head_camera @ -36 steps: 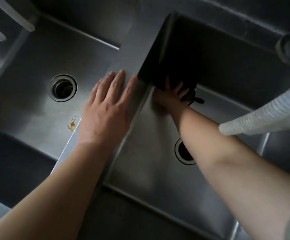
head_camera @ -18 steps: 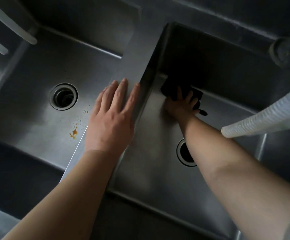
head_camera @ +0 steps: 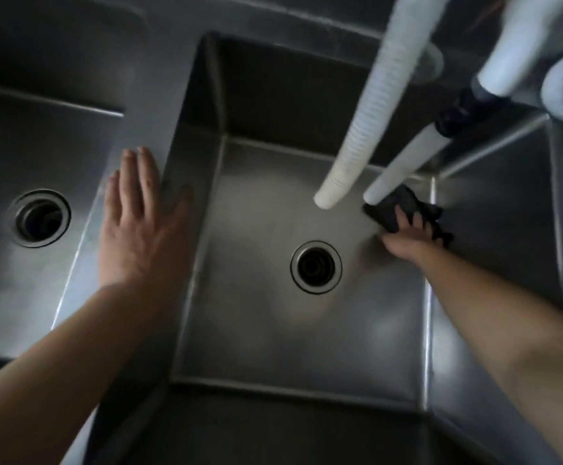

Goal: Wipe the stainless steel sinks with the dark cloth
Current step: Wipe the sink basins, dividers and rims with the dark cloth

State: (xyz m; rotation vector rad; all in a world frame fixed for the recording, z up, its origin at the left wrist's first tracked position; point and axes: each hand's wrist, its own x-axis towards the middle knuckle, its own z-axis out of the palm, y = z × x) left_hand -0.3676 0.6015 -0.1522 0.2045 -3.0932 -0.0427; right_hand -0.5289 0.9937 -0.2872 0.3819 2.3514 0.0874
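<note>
Now right hand (head_camera: 407, 238) grip presses dark cloth (head_camera: 394, 209) inside middle sink (head_camera: 240, 347); left hand (head_camera: 135, 229) released, flat on divider (head_camera: 85, 263).

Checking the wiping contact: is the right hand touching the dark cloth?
Touching. The head view shows the right hand with its fingers spread flat on the dark cloth, pressing it onto the sink floor near the far right corner.

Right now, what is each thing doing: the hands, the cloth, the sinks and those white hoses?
Left hand: flat, fingers straight, resting on the steel divider between the sinks.
Right hand: pressing the dark cloth onto the floor of the middle stainless steel sink, far right corner.
Round drain: open, unplugged.
Left stainless steel sink: drain open.
White ribbed hose: hanging over the middle sink, no water visible.
</note>
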